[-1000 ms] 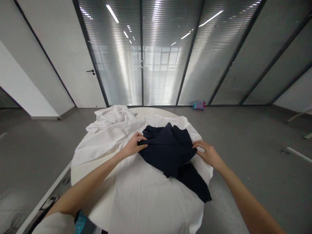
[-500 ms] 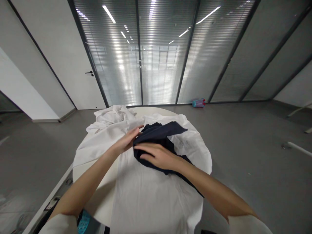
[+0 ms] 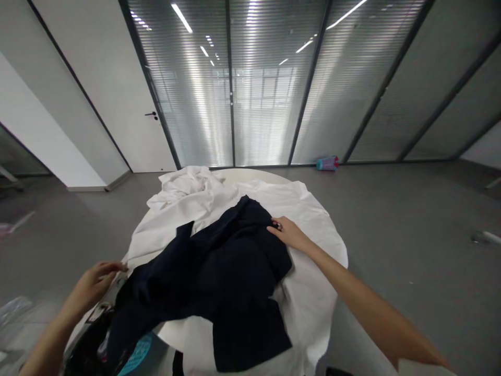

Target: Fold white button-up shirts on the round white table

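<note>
A dark navy garment (image 3: 219, 271) lies spread across a white-covered round table (image 3: 313, 224). The right hand (image 3: 287, 232) pinches its far edge; the left hand (image 3: 92, 284), fingers curled, grips its near-left corner.

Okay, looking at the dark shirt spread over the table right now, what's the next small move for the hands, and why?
Probably draw the left hand outward to pull the navy garment flat. Its left end droops off the round table edge by that hand, folds bunch in the middle, and the right hand pins the far edge over the white cloth.
</note>
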A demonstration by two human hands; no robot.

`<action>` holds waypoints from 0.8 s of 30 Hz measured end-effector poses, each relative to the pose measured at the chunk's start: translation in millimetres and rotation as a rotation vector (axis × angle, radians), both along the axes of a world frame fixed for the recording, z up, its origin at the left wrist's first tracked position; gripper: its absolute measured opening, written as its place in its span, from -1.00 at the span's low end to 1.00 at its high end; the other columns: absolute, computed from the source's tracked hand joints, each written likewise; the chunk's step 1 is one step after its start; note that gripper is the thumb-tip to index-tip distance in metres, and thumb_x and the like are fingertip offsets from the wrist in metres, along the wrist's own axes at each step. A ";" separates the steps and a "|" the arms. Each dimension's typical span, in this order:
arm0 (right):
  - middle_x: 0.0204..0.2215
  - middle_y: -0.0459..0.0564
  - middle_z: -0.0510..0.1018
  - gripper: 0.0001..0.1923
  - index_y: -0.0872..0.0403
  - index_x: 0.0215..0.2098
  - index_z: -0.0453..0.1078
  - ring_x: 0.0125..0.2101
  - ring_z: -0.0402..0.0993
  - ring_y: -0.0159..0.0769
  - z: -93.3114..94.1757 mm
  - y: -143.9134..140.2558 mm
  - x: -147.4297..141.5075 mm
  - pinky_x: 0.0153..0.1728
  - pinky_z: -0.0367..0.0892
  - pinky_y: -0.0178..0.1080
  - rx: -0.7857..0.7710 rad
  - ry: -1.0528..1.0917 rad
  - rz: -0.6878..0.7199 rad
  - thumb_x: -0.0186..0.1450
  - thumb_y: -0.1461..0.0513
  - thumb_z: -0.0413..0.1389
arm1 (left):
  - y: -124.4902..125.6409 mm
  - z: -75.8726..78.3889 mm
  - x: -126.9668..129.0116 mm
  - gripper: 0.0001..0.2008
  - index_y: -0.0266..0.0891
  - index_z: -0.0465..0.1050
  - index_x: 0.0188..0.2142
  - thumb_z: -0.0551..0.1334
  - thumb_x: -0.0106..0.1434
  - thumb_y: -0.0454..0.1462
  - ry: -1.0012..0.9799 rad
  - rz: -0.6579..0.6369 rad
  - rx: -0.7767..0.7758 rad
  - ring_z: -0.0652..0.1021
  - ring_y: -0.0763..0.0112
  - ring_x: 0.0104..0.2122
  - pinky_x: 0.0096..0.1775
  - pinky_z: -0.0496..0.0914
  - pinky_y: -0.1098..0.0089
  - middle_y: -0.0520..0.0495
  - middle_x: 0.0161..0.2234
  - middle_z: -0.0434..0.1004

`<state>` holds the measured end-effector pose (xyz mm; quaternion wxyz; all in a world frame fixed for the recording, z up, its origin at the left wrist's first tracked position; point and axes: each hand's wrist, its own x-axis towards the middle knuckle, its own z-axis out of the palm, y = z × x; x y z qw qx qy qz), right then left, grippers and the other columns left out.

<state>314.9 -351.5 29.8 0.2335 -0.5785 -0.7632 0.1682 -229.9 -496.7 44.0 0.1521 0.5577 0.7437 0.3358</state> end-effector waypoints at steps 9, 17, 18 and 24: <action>-0.32 0.07 0.61 -0.83 0.08 -0.36 0.40 -0.24 0.56 -0.17 -5.0 45.9 -7.3 -0.10 0.43 -0.13 -0.101 0.261 -0.043 0.29 0.13 0.10 | 45.0 43.9 152.3 -0.50 -0.18 0.53 -0.09 0.10 0.29 0.12 0.096 -0.372 0.052 0.59 0.14 -0.09 -0.12 0.50 0.24 -0.16 -0.05 0.57; -0.21 0.09 0.58 -0.49 0.05 -0.08 0.33 -0.43 0.59 -0.24 19.2 29.8 19.3 -0.33 0.49 -0.15 -0.122 0.430 -0.174 0.24 -0.15 0.10 | 114.8 5.0 237.5 -0.43 -0.23 0.42 0.15 0.30 0.19 -0.06 0.452 -0.700 -0.156 0.53 -0.08 0.04 0.02 0.39 0.13 -0.32 0.11 0.46; -0.29 0.10 0.59 -0.51 0.08 -0.15 0.39 -0.41 0.58 -0.19 15.5 25.5 21.3 -0.27 0.47 -0.12 -0.143 0.319 -0.162 0.21 -0.14 0.14 | 120.5 2.6 234.7 -0.50 -0.21 0.49 0.07 0.30 0.19 -0.05 0.414 -0.719 -0.168 0.54 -0.07 0.01 0.01 0.39 0.15 -0.29 0.06 0.51; -0.50 -0.02 0.55 -0.51 0.08 -0.29 0.46 -0.37 0.49 -0.14 -3.1 11.7 12.0 -0.19 0.40 -0.08 -0.155 0.285 0.040 0.15 -0.16 0.16 | 133.5 -0.4 212.5 -0.63 -0.19 0.56 -0.45 0.30 0.12 0.07 0.033 -0.780 -0.130 0.58 0.14 -0.33 -0.25 0.40 0.28 -0.08 -0.39 0.60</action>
